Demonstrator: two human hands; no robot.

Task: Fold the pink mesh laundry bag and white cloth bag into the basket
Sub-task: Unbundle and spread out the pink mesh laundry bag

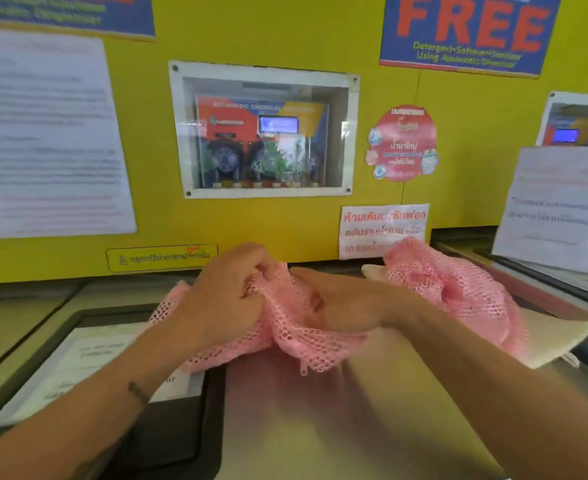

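The pink mesh laundry bag [452,292] lies crumpled across the metal top of a washing machine [354,410], stretching from the middle to the right. My left hand [223,292] grips a bunch of the mesh at its left part. Just right of it, my right hand [341,303] is pushed into the mesh with fingers curled in its folds. The white cloth bag [555,337] lies flat under the right part of the pink mesh, with a corner showing at the back. No basket is in view.
A dark lid with a white printed sheet [88,368] sits at the left of the machine top. The yellow wall panel [251,220] stands close behind, with a windowed dispenser [264,133] and notices. Another paper sign [559,206] stands at the right.
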